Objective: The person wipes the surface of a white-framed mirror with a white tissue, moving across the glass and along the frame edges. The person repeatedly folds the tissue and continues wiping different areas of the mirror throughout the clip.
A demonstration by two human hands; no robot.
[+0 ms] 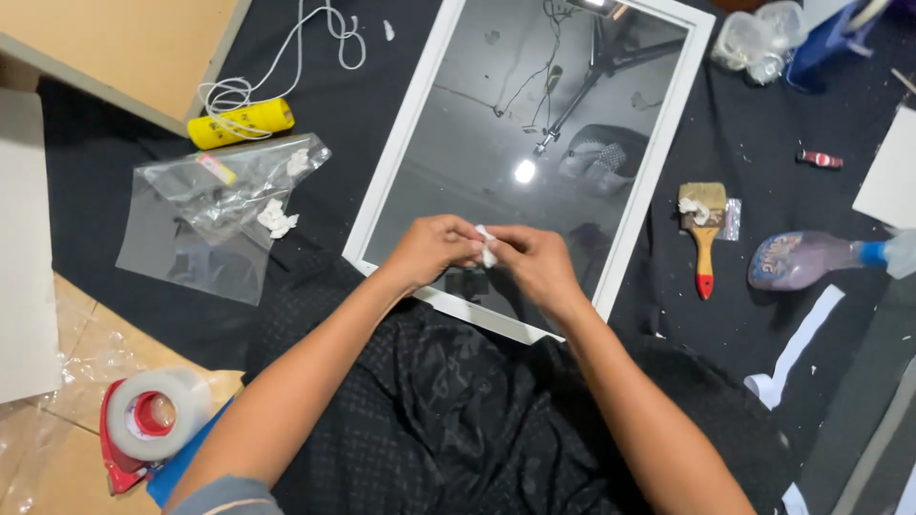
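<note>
A white-framed mirror [658, 143] lies on a black cloth [763, 124], its near edge resting over my lap. My left hand [431, 248] and my right hand [534, 262] meet above the mirror's near end. Both pinch a small white crumpled piece [487, 246] between their fingertips. The glass reflects a lamp, cables and a dark stand.
A clear plastic bag [215, 215] with white scraps and a yellow spool of white cord [243, 122] lie to the left. A tape dispenser [148, 420] sits at lower left. To the right are a wooden-handled brush [703, 229], a lying spray bottle [811, 259] and white strips [797, 348].
</note>
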